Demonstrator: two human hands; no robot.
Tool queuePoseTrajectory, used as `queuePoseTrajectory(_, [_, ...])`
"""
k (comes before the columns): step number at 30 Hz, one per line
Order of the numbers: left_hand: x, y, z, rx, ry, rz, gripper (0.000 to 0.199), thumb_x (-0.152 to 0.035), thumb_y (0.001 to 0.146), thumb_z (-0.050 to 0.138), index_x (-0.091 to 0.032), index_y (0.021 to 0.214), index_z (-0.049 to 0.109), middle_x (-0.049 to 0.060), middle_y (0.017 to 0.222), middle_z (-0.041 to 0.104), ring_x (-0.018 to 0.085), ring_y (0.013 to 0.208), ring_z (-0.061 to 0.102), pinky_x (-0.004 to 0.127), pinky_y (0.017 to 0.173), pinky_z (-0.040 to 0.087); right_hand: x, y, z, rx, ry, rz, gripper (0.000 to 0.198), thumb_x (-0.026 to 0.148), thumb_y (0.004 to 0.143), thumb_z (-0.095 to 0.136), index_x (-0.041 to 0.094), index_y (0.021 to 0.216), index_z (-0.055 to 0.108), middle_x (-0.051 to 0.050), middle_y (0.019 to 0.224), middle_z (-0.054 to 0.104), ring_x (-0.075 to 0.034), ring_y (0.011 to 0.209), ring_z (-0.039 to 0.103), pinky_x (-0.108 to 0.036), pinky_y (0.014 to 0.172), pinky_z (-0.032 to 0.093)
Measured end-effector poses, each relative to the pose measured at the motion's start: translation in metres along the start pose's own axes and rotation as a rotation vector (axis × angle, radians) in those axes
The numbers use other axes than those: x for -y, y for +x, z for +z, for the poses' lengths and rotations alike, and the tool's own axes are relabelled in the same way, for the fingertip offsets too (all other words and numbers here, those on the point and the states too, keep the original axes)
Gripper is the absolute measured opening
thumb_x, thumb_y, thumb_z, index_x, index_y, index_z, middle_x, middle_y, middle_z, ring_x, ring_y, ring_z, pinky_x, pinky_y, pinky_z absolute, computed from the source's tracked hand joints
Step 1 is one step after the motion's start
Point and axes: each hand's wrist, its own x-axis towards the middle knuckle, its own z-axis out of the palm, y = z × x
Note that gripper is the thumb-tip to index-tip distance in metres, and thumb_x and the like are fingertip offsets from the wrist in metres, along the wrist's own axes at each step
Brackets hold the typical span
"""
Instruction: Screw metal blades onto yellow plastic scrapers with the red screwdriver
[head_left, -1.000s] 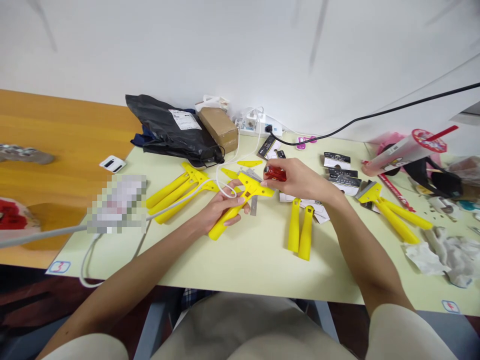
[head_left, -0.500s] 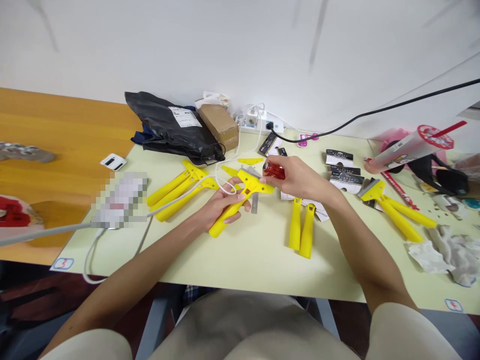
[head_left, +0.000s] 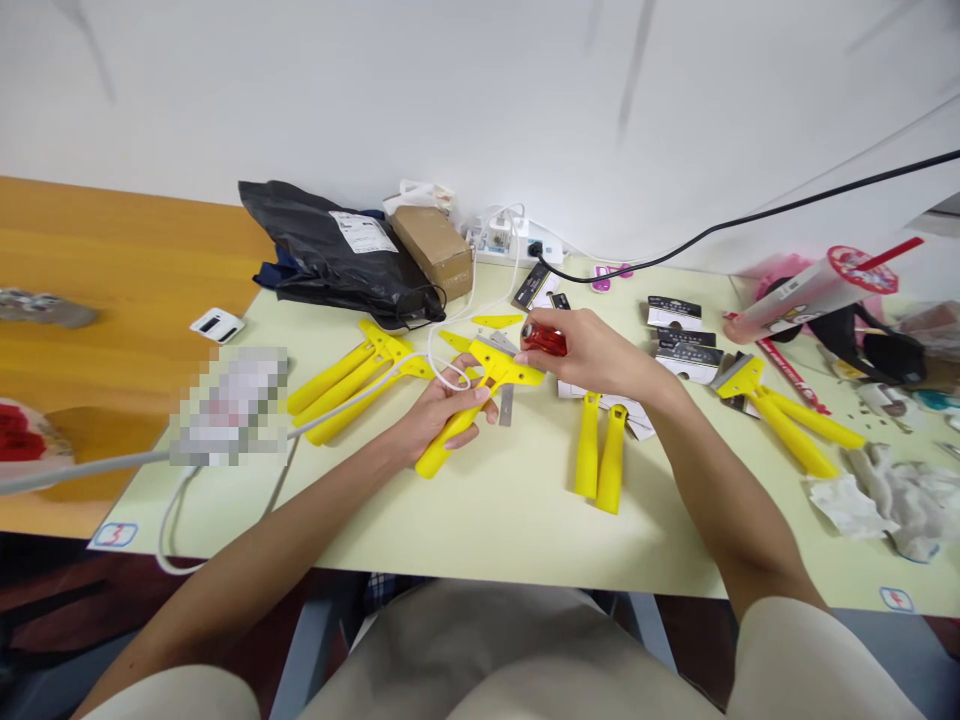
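Note:
My left hand [head_left: 450, 408] is closed round a yellow scraper [head_left: 499, 369], its handle slanting down to the left and its wide head up. In my right hand [head_left: 592, 350] is a screwdriver with a red handle [head_left: 546, 338], held beside the scraper's head; its tip is hard to make out. A small metal blade [head_left: 506, 406] lies on the table just below the head. Loose yellow head pieces [head_left: 497, 321] lie behind it. Two yellow handles [head_left: 613, 455] rest near my right forearm.
More yellow scrapers lie to the left [head_left: 337, 380] and right [head_left: 780, 410]. A white cable [head_left: 360, 397] crosses the table by my left hand. Behind are a black plastic bag [head_left: 337, 265], a cardboard box [head_left: 433, 245] and a power strip [head_left: 506, 240]. Black packaging cards [head_left: 675, 312] and a cup [head_left: 817, 290] are right.
The whole view has shifted slightly left. My hands keep nearly the same hold on the scraper and the screwdriver.

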Motion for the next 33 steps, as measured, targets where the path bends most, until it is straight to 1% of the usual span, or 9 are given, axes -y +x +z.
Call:
queuePoseTrajectory(3, [-0.001,-0.0006,0.0011,0.001,-0.002,-0.003,0.054,-0.028,0.087,0.087,-0.025,0.127,0.051,0.002,0.098,0.069,0.015,0.071,0.073,0.012,0.032,0.036,0.0008,-0.0003,-0.0007,0.003,0.019,0.002,0.024,0.037,0.096,0.066,0.022,0.085,0.051,0.004,0.075,0.057,-0.013,0.067,0.044,-0.031,0.07,0.032])
queuePoseTrajectory(6, [-0.0014,-0.0009,0.0017,0.002,-0.002,0.009,0.051,-0.027,0.087,0.087,-0.025,0.126,0.053,0.002,0.101,0.066,0.015,0.075,0.073,0.012,0.031,0.036,0.0011,-0.0005,-0.0014,0.004,0.016,0.006,0.026,0.037,0.096,0.066,0.022,0.084,0.049,0.004,0.073,0.055,-0.013,0.066,0.042,-0.031,0.069,0.032])
queuePoseTrajectory(11, [-0.0009,-0.0005,0.0015,0.001,0.006,0.013,0.057,-0.028,0.088,0.086,-0.027,0.133,0.052,0.002,0.103,0.066,0.015,0.076,0.073,0.012,0.032,0.036,0.0031,-0.0017,-0.0037,0.014,-0.002,0.011,0.025,0.034,0.095,0.066,0.022,0.083,0.047,0.005,0.074,0.055,-0.013,0.067,0.043,-0.031,0.07,0.032])
queuePoseTrajectory(15, [-0.0005,0.0001,0.0012,0.001,0.013,0.02,0.057,-0.028,0.089,0.085,-0.027,0.134,0.052,0.002,0.104,0.066,0.015,0.077,0.072,0.012,0.031,0.036,0.0052,-0.0029,-0.0057,0.016,-0.01,0.02,0.023,0.032,0.094,0.066,0.022,0.082,0.048,0.004,0.074,0.056,-0.013,0.067,0.044,-0.031,0.07,0.031])
queuePoseTrajectory(21, [0.0,0.0,0.0013,0.006,0.021,0.02,0.052,-0.03,0.089,0.086,-0.025,0.128,0.052,0.003,0.106,0.066,0.015,0.077,0.073,0.012,0.031,0.036,0.0036,-0.0036,-0.0063,0.023,-0.017,0.001,0.027,0.031,0.093,0.067,0.022,0.081,0.045,0.005,0.071,0.053,-0.012,0.063,0.041,-0.031,0.068,0.03])
queuePoseTrajectory(23, [-0.0006,-0.0002,0.0018,-0.001,0.017,0.014,0.051,-0.03,0.09,0.085,-0.025,0.126,0.05,0.003,0.105,0.067,0.014,0.075,0.073,0.013,0.031,0.036,0.0029,-0.0037,-0.0064,0.019,-0.009,-0.004,0.026,0.031,0.094,0.067,0.022,0.082,0.046,0.005,0.072,0.054,-0.012,0.063,0.041,-0.031,0.067,0.031])
queuePoseTrajectory(28, [-0.0028,-0.0005,0.0038,0.01,0.009,-0.012,0.055,-0.031,0.089,0.085,-0.026,0.128,0.046,0.002,0.097,0.069,0.011,0.056,0.067,0.014,0.03,0.035,0.0033,-0.0039,-0.0078,0.021,-0.003,0.002,0.024,0.032,0.095,0.068,0.022,0.083,0.049,0.005,0.072,0.055,-0.012,0.063,0.043,-0.031,0.066,0.031])
queuePoseTrajectory(33, [-0.0025,-0.0002,0.0036,0.026,0.001,-0.001,0.055,-0.03,0.088,0.086,-0.025,0.127,0.047,0.001,0.095,0.07,0.013,0.058,0.069,0.014,0.03,0.035,0.0046,-0.0043,-0.0096,0.033,-0.02,0.011,0.024,0.033,0.095,0.067,0.022,0.083,0.049,0.005,0.072,0.055,-0.012,0.064,0.044,-0.031,0.067,0.031])
